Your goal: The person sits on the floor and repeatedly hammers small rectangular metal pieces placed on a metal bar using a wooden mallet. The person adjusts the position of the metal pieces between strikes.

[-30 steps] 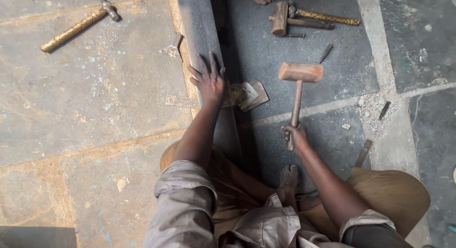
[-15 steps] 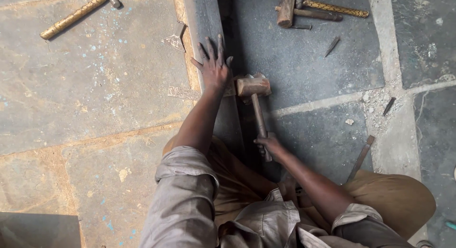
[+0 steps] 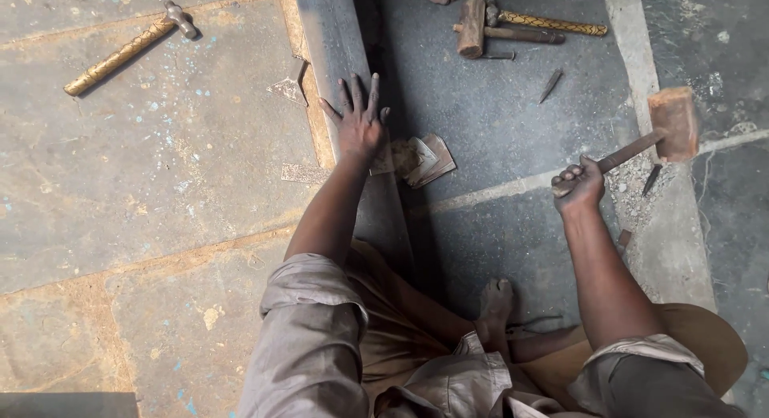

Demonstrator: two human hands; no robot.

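Left hand (image 3: 358, 123): laid flat with fingers spread on the edge of a long metal sheet (image 3: 336, 58), just beside a bent metal piece (image 3: 420, 158).
Right hand (image 3: 578, 182): fingers closed around the handle of a wooden mallet (image 3: 671, 123), which is held raised out to the right, its head blurred.
Bent metal piece: seen on the dark stone floor (image 3: 497, 130), touching the sheet's edge.
Elsewhere: a second mallet (image 3: 473, 26) and a chisel (image 3: 551, 86) lie beyond; a metal hammer (image 3: 128, 50) lies far left.
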